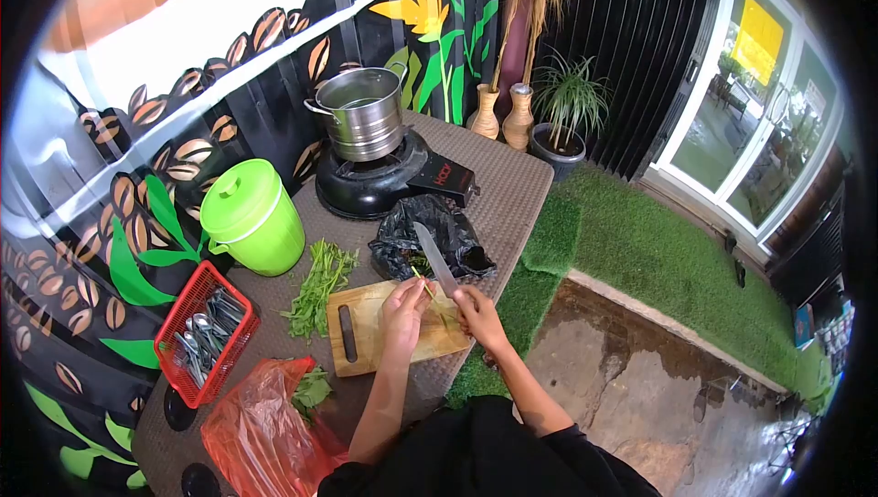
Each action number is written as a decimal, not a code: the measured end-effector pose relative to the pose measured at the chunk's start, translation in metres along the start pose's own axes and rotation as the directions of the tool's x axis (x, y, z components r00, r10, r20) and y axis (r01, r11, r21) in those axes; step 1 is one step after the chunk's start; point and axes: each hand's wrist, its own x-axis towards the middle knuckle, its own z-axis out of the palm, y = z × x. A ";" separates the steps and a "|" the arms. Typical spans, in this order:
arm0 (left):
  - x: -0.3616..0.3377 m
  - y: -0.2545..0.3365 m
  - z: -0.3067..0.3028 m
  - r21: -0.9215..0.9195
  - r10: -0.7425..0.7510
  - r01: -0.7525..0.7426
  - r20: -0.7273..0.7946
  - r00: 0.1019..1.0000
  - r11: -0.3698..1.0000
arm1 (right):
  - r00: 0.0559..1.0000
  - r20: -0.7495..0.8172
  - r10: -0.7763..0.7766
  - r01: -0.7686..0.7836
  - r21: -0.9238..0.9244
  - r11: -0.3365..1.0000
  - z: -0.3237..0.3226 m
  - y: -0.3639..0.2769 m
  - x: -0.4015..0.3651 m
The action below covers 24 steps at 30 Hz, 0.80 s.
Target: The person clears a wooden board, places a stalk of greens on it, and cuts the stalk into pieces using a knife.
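Observation:
My right hand (477,316) grips the handle of a kitchen knife (433,257), its blade pointing up and away from me. Between the fingers of my left hand (403,312) is a thin green stem (422,279), close beside the blade. Both hands are above a wooden cutting board (352,352) with a slot handle at its left end. A pile of leafy green stems (322,288) lies left of the board. Just beyond the hands sits an open black plastic bag (391,241) with bits of green inside.
A steel pot (364,117) stands on a black portable stove (352,191). To the left are a lidded green bucket (261,232) and a red basket (197,396) of cutlery. An orange plastic bag (265,424) with leaves (313,389) lies near me. The table's edge (512,255) runs along the right.

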 end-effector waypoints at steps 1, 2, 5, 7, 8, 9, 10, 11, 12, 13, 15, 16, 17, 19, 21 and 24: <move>-0.002 0.002 0.002 0.042 0.026 -0.026 0.016 1.000 0.999 | 0.999 -0.042 0.006 0.000 0.145 0.989 0.001 -0.007 -0.003; -0.003 0.002 0.003 0.041 0.026 -0.027 0.015 1.000 0.999 | 0.999 -0.041 0.006 0.000 0.144 0.990 0.001 -0.013 -0.005; -0.005 0.003 0.006 0.210 0.111 -0.127 0.086 0.990 0.969 | 0.997 0.045 -0.062 0.054 0.152 0.987 0.001 -0.028 -0.010; -0.009 0.007 0.011 0.198 0.053 -0.069 0.082 0.995 0.978 | 0.995 0.056 -0.085 0.077 0.128 0.989 0.002 -0.034 -0.012; -0.010 0.008 0.013 0.197 0.053 -0.068 0.083 0.995 0.978 | 0.995 0.055 -0.085 0.078 0.127 0.989 0.002 -0.034 -0.013; -0.010 0.009 0.013 0.228 0.046 -0.062 0.077 0.996 0.972 | 0.994 0.061 -0.090 0.078 0.176 0.981 0.003 -0.034 -0.014; -0.011 0.009 0.014 0.259 0.039 -0.057 0.072 0.997 0.964 | 0.993 0.067 -0.094 0.077 0.224 0.972 0.003 -0.034 -0.014; -0.010 0.009 0.013 0.259 0.039 -0.057 0.072 0.997 0.964 | 0.993 0.066 -0.095 0.078 0.224 0.971 0.002 -0.036 -0.015; -0.010 0.008 0.012 0.290 0.079 -0.103 0.093 0.993 0.952 | 0.995 0.073 -0.072 0.057 0.200 0.978 0.002 -0.038 -0.015; -0.010 0.007 0.012 0.318 0.117 -0.148 0.115 0.986 0.936 | 0.996 0.080 -0.049 0.035 0.176 0.984 0.001 -0.039 -0.016; -0.011 0.007 0.012 0.334 0.143 -0.181 0.135 0.981 0.925 | 0.994 0.103 -0.035 0.015 0.186 0.982 -0.002 -0.037 -0.017; -0.011 0.007 0.013 0.348 0.169 -0.214 0.155 0.973 0.913 | 0.992 0.126 -0.021 -0.004 0.195 0.981 -0.002 -0.037 -0.018; -0.012 0.007 0.013 0.348 0.169 -0.214 0.154 0.973 0.913 | 0.992 0.127 -0.020 -0.005 0.195 0.981 -0.002 -0.037 -0.020; -0.014 0.007 0.014 0.326 0.179 -0.223 0.159 0.971 0.919 | 0.991 0.131 -0.030 0.010 0.154 0.988 -0.001 -0.041 -0.023; -0.012 0.006 0.011 0.334 0.187 -0.236 0.172 0.967 0.913 | 0.991 0.132 -0.036 0.014 0.161 0.987 -0.001 -0.041 -0.024; -0.013 0.005 0.010 0.343 0.193 -0.244 0.176 0.965 0.907 | 0.989 0.137 -0.048 0.025 0.162 0.986 -0.001 -0.042 -0.026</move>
